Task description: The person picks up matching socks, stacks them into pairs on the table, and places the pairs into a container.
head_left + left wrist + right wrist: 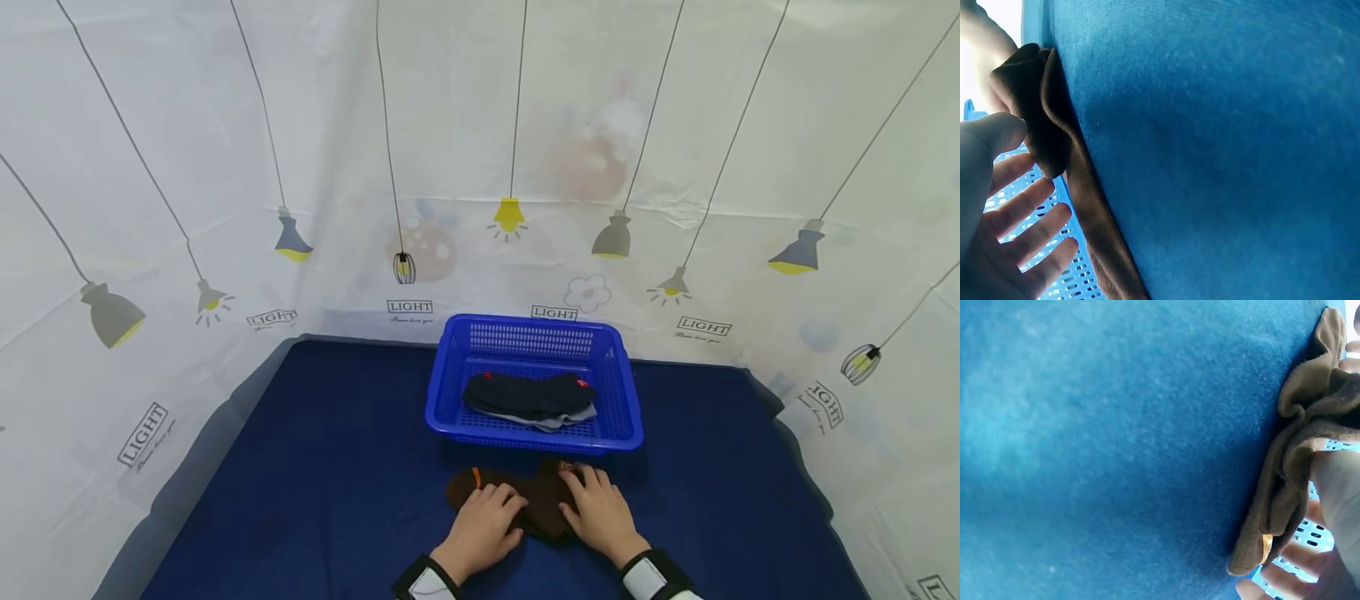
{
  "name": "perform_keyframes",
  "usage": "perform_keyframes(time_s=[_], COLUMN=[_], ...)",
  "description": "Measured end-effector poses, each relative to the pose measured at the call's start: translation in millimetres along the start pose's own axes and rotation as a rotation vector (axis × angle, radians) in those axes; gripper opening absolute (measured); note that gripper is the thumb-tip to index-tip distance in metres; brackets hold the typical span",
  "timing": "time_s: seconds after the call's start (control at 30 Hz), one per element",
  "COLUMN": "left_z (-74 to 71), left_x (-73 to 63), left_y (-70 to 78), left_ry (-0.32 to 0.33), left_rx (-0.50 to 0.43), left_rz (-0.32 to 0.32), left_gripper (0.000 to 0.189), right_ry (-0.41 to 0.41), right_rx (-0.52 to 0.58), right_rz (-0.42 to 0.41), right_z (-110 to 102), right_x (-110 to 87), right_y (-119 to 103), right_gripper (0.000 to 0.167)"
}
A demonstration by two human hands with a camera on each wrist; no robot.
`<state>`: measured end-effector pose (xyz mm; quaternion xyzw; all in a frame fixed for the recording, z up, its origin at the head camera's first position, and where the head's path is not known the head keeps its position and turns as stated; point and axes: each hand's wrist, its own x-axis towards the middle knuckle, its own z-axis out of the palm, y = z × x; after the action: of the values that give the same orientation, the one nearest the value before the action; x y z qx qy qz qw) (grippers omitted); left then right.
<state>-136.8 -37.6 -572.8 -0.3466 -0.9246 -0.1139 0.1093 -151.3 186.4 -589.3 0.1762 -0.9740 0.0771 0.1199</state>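
Observation:
A brown sock [551,500] with an orange stripe lies rumpled on the dark blue cloth. My left hand [486,525] rests over its left part; in the left wrist view the fingers [1029,203] are spread and the thumb is beside a dark brown fold. On the right part, my right hand [602,510] has thumb and index finger apart, their tips on the fabric near a patterned patch. The right wrist view shows the right thumb [1338,481] against a raised fold of the sock [1285,487], with the fingers spread beyond it.
Just beyond the hands stands a blue perforated plastic basket [442,400]. Inside it, dark socks [528,396] with red marks lie on grey ones [551,421]. A white sheet [465,158] printed with lamps borders the blue cloth [322,467] at the back and sides.

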Motion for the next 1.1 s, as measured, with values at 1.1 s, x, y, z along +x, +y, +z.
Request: perform_keyframes(time_s=[1.1], left_z=[6.1], left_x=[3.5], left_y=[5.8], left_ry=[-0.066], left_rx=[-0.007], left_rz=[0.009], left_gripper=[0.028], right_ry=[0.138], right_rx=[0.035], right_rz=[-0.136], right_z=[-7], right_x=[12.4], right_y=[2], right_gripper=[0.024])
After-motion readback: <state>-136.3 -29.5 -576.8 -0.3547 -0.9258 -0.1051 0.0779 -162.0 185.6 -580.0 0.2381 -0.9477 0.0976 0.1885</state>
